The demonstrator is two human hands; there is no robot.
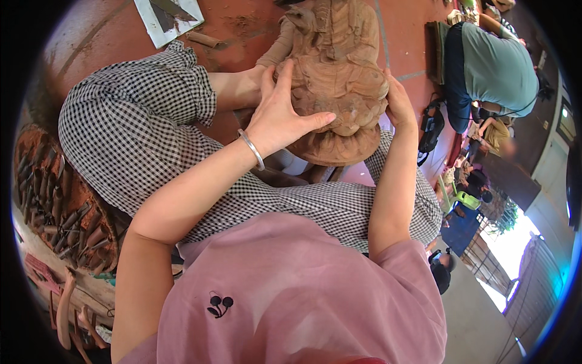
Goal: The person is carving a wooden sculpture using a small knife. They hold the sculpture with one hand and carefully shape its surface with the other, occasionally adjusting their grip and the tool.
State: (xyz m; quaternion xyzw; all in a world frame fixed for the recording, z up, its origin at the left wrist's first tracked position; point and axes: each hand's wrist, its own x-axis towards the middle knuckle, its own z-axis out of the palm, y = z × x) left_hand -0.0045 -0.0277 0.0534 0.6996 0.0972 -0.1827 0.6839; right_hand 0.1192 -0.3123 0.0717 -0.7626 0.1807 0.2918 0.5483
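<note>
A carved brown wooden statue (339, 82) with a rounded base stands between my legs. Its upper end reaches the top edge of the picture, so the topmost part is cut off. Along its left side lies my left hand (282, 115), fingers spread and thumb stretched across the carved folds, holding it. My right hand (398, 103) clasps the opposite side, and most of those fingertips are hidden behind the wood. A silver bangle (251, 149) circles my left wrist. No tool shows in either hand.
A round container of wooden-handled carving tools (54, 206) sits at left. On the red tiled floor (239, 27) lie a white-edged board (168, 21), a wood piece (206, 40) and shavings. A person in a green shirt (494, 70) bends at upper right, near a black bag (430, 130).
</note>
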